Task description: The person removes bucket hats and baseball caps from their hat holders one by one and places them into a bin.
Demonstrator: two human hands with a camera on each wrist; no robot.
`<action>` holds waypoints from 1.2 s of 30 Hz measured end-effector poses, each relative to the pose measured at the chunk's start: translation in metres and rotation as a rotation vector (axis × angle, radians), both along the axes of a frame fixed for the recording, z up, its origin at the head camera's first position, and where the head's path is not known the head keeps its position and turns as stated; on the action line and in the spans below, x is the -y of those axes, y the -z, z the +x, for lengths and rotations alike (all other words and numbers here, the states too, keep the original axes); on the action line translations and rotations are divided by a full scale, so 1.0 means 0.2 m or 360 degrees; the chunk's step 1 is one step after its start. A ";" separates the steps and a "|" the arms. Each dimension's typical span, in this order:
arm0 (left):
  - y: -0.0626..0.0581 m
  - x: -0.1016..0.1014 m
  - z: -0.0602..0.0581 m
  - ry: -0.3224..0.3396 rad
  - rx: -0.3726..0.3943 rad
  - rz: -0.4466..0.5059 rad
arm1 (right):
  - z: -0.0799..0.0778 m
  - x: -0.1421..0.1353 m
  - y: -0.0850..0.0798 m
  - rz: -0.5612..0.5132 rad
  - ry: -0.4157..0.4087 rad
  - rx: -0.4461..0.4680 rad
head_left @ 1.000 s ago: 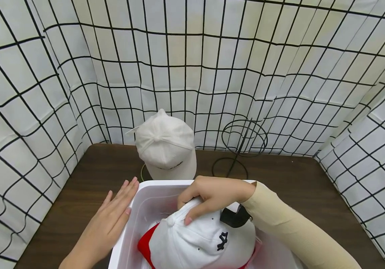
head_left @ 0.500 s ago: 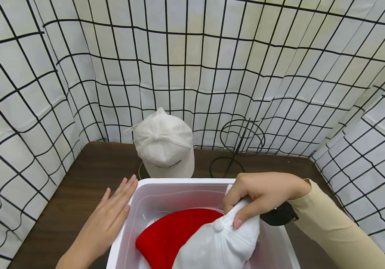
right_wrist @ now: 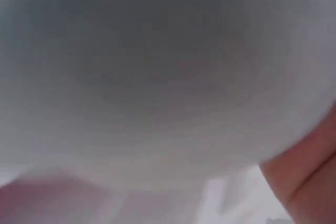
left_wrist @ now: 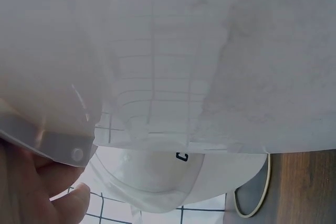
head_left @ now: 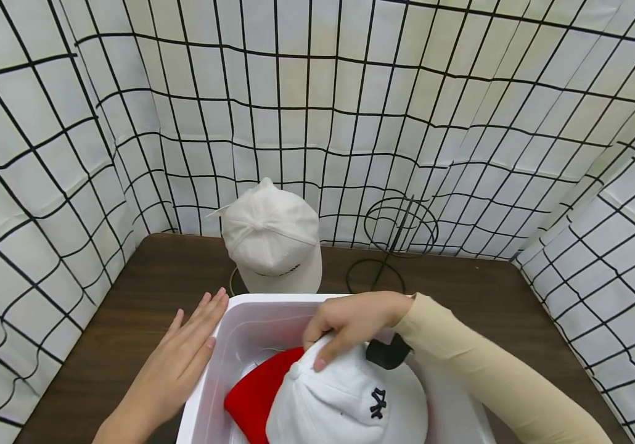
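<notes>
My right hand (head_left: 353,324) pinches the crown of a white baseball cap (head_left: 340,394) with a dark embroidered logo, inside a white plastic bin (head_left: 262,327). Under that cap, partly covered, lies a red cap (head_left: 259,391). The left hand (head_left: 176,364) lies with straight fingers against the bin's left rim, holding nothing. In the right wrist view a blurred white surface (right_wrist: 157,129), likely the cap, fills most of the picture. The left wrist view shows the bin's outer wall (left_wrist: 157,66) close up.
Behind the bin another white cap (head_left: 273,237) sits on a stand, its ring (head_left: 232,280) partly visible. To its right stands a black wire stand (head_left: 392,246). White sheeting with black grid (head_left: 306,123) encloses the brown table (head_left: 106,333).
The right hand took the white cap to the right, exposing more of the red cap, then brought it back left over it. The left hand has barely moved.
</notes>
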State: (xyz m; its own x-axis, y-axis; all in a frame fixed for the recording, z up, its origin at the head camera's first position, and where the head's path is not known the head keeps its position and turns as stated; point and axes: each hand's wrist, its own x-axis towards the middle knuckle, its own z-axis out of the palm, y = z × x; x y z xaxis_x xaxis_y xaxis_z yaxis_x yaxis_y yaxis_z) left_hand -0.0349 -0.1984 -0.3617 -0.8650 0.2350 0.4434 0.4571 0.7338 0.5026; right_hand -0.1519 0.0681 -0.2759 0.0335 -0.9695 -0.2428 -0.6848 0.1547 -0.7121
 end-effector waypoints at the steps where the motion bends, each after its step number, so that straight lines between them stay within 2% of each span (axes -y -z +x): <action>1: 0.00 0.00 0.00 0.0001 -0.0002 -0.0006 | -0.01 0.04 0.04 0.0000 0.0003 -0.0043; 3: 0.00 0.00 0.00 -0.0001 -0.0021 -0.0028 | -0.01 0.11 0.10 -0.0030 0.0034 -0.0165; 7: 0.00 0.00 0.00 -0.0009 -0.0062 -0.0098 | 0.01 0.21 0.19 -0.0106 0.0072 -0.0506; 9: -0.01 0.00 -0.01 -0.0005 -0.0070 -0.0126 | 0.02 0.22 0.22 -0.0127 0.0096 -0.0587; 16: -0.01 0.00 -0.02 -0.0009 -0.0067 -0.0142 | 0.05 0.23 0.33 -0.0193 0.0204 -0.0609; 23: -0.01 0.00 -0.02 0.0005 -0.0047 -0.0112 | 0.08 0.25 0.45 -0.0096 0.0284 -0.0914; 28: 0.00 -0.01 -0.03 0.0014 -0.0046 -0.0088 | 0.09 0.26 0.53 0.0007 0.0255 -0.1128; 31: 0.00 0.00 -0.02 0.0020 -0.0053 -0.0074 | 0.09 0.27 0.56 0.0019 0.0225 -0.1200; 36: 0.00 -0.01 -0.03 0.0030 -0.0060 -0.0067 | 0.09 0.26 0.56 0.0019 0.0217 -0.1215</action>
